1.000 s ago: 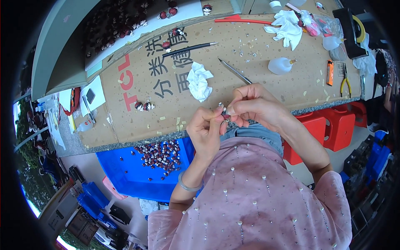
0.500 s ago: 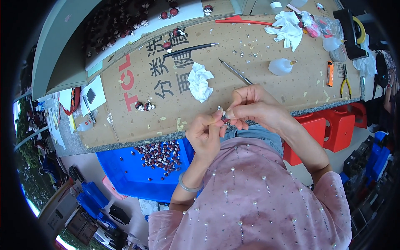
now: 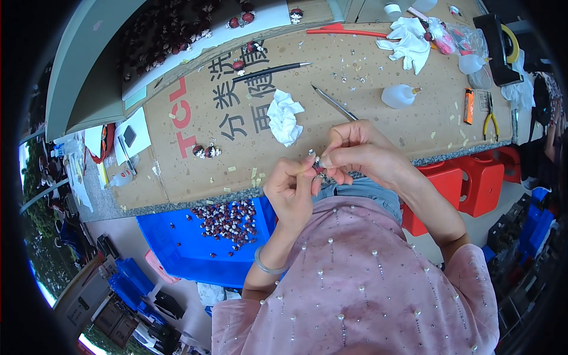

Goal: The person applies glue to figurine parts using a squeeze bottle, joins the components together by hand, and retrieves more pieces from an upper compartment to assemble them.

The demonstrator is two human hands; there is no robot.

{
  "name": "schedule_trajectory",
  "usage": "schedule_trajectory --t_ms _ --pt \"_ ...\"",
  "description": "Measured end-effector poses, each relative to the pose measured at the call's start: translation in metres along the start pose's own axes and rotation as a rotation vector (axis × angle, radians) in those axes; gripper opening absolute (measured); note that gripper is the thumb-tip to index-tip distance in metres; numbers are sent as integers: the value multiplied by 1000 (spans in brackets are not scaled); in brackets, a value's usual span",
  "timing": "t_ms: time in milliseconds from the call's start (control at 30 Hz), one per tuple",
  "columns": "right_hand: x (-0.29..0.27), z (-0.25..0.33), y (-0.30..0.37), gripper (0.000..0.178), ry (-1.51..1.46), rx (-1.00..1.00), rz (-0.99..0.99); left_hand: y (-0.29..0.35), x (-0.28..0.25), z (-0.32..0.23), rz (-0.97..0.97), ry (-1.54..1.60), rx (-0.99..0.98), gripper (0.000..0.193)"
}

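Note:
Just over the table's front edge, my left hand [image 3: 291, 188] and my right hand [image 3: 362, 155] meet, both closed. Between their fingertips they pinch one small figurine [image 3: 318, 168], dark red and white; the fingers cover most of it. A crumpled white tissue [image 3: 284, 118] lies on the table beyond my left hand. The pointed end of a slim metal tool [image 3: 333, 101] faces away from me, its near end close to my right hand. Two more figurines [image 3: 206, 151] with dark red heads lie on the table to the left.
A blue bin [image 3: 171, 248] with many figurines sits below the table edge at left. The cardboard-covered table [image 3: 349, 47] bears a black pen [image 3: 272, 71], a white squeeze bottle [image 3: 400, 95], yellow-handled pliers [image 3: 490, 121] and a tape dispenser [image 3: 496, 50]. Red stools [image 3: 482, 186] stand at right.
My fingers have shifted very slightly around the figurine, and more of its dark red part shows. Everything else has stayed in place.

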State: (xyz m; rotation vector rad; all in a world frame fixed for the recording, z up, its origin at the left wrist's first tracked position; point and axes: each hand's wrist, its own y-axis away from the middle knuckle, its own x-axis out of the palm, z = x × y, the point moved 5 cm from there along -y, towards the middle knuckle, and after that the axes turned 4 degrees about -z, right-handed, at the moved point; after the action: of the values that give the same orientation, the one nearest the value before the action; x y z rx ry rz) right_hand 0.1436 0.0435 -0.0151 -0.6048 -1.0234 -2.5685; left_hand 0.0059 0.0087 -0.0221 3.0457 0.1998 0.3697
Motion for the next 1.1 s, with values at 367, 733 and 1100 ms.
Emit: schedule_trajectory --t_ms 367,733,1100 --pt "-6 -5 -8 10 -64 58 6 -5 5 3 17 38 -133 5" --pt "-6 -7 -9 10 -86 75 23 -5 5 -1 11 1 -124 6" --pt "2 3 -1 11 -14 -11 27 0 4 -9 -3 -40 89 9"
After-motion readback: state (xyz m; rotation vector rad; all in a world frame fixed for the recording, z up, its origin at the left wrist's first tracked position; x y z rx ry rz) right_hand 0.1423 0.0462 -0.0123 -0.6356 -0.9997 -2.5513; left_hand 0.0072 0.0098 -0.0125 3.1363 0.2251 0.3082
